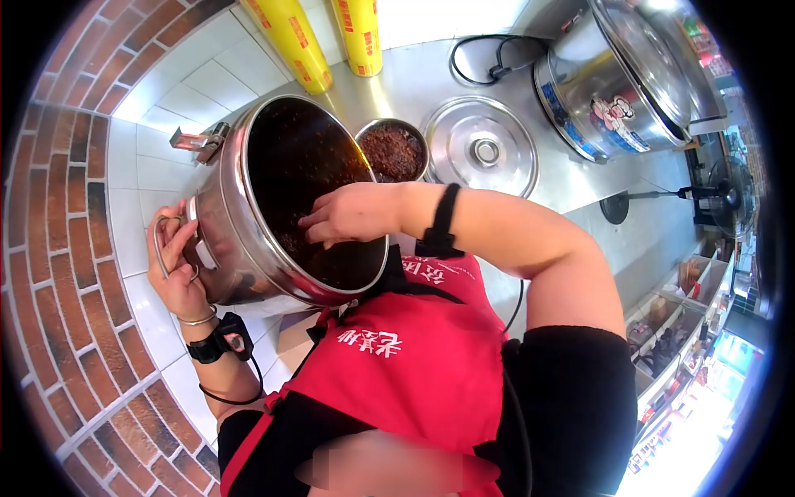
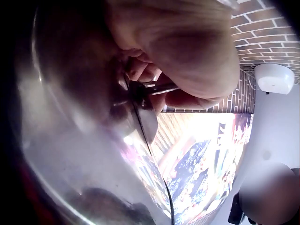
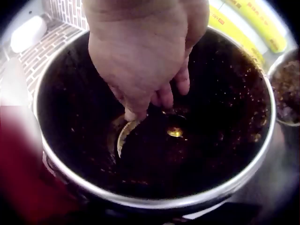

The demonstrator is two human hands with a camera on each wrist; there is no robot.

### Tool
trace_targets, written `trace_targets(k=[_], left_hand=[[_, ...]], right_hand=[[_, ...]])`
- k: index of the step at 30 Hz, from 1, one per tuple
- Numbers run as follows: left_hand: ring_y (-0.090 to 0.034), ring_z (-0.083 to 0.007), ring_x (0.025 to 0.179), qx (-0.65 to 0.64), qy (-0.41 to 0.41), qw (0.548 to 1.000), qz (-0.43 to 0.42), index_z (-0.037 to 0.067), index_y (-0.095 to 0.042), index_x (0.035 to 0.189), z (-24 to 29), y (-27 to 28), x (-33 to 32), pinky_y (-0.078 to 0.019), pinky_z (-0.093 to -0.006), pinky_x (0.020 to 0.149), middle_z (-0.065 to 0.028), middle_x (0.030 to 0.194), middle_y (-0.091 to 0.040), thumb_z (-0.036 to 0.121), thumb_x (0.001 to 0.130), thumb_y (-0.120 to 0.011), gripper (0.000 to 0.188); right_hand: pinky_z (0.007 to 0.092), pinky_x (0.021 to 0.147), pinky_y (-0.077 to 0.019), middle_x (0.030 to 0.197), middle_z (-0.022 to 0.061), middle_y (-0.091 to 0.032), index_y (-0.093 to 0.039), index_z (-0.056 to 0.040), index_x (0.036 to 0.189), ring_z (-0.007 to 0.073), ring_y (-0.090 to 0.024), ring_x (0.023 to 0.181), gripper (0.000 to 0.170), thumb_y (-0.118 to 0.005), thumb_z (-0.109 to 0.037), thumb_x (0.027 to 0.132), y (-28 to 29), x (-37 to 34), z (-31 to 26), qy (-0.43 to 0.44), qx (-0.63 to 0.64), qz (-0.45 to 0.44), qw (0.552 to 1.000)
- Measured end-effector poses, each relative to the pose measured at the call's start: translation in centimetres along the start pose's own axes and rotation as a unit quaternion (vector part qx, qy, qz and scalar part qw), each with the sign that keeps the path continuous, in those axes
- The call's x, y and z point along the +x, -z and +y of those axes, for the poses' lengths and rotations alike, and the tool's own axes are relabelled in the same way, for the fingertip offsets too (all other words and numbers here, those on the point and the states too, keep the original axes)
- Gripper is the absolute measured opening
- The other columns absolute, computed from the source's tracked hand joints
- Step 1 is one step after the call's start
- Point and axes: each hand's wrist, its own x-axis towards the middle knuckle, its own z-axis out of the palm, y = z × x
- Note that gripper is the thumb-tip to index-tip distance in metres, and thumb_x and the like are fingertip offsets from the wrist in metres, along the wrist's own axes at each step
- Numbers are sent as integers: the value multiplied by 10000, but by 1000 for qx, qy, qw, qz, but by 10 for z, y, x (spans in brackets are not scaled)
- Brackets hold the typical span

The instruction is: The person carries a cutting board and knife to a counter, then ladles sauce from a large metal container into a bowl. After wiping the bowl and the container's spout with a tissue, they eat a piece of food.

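Observation:
A large stainless steel pot [image 1: 240, 224] is tilted toward the person, its inside coated with dark, oily sauce [image 3: 211, 103]. At its side, my left hand [image 1: 172, 261] grips the metal loop handle [image 1: 159, 248]; the left wrist view shows the fingers [image 2: 140, 70] curled there against the pot. Inside the mouth, my right hand [image 1: 356, 214] reaches down with the fingertips low. In the right wrist view the thumb and fingers pinch a thin, curved, pale-edged piece [image 3: 123, 138] against the dark sauce. Its lower part is hidden, and I cannot tell its kind.
A small metal pot of red-brown chili mix [image 1: 391, 151] stands beside the large pot. Near it on the steel counter lies a round lid [image 1: 505, 137]. Farther off are another lidded steel pot [image 1: 609, 108], a black cable [image 1: 464, 74] and yellow rolls [image 1: 290, 41] by the tiled wall.

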Motion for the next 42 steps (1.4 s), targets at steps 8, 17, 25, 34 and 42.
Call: trace_targets(k=[8, 17, 25, 34, 42], left_hand=[[-425, -387, 1206, -3, 2, 1000, 9, -99, -614, 1022, 1, 11, -9, -322, -444, 1024, -216, 1231, -418, 97, 617, -398, 499], [-431, -421, 1188, 62, -50, 997, 21, -97, -615, 1017, 5, 26, -17, -342, -449, 1002, -245, 1255, -407, 146, 656, -407, 482], [-422, -415, 1201, 47, -53, 997, 37, -102, -617, 1032, 3, 36, -19, -354, -431, 992, -235, 1274, -403, 180, 691, -416, 485], [-397, -408, 1227, -15, -37, 998, 50, -102, -604, 1079, -3, 51, -3, -293, -448, 1040, -227, 1292, -401, 219, 679, -422, 544], [-458, -336, 1178, -126, -36, 983, 128, -92, -606, 1086, -31, 85, 15, -362, -431, 1011, -208, 1254, -454, 248, 680, -414, 563]], right_hand=[[421, 947, -378, 1197, 94, -557, -576, -143, 1136, 264, -466, 1150, 343, -543, -175, 797, -16, 6, 18, 93, -159, -66, 981], [318, 808, -469, 1051, 67, -627, -537, -38, 1146, 201, -571, 1010, 370, -471, -7, 784, -6, -109, -18, -437, 198, 164, 862], [302, 796, -500, 1003, 112, -599, -478, 16, 1105, 202, -612, 897, 300, -435, 8, 808, -54, -84, -6, -422, 701, 246, 519], [317, 798, -508, 958, 112, -612, -496, 10, 1082, 214, -617, 881, 297, -437, 20, 792, -28, -67, -32, -424, 650, 298, 555], [306, 826, -488, 1025, 133, -615, -491, 14, 1134, 212, -611, 926, 370, -426, 20, 769, 26, -35, -60, -395, 601, 299, 627]])
